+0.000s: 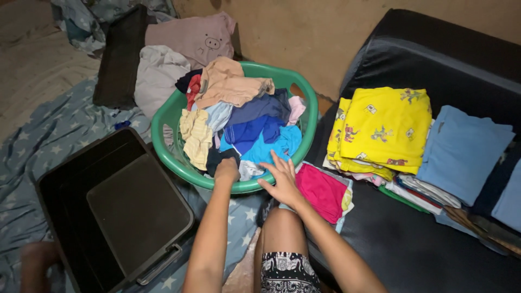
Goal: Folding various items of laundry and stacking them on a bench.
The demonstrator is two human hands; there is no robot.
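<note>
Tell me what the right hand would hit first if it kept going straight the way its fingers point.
The right hand points into the green basket; it would likely meet the bright blue garment first, though depth is unclear.

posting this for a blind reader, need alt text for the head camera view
Both hands, left hand and right hand, reach into a green laundry basket heaped with mixed clothes. Folded stacks sit on a black couch; an empty black bin lies left.

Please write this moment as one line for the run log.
left hand: in clothes, grip unclear | right hand: open on blue garment | green basket: full | black bin: beside
</note>
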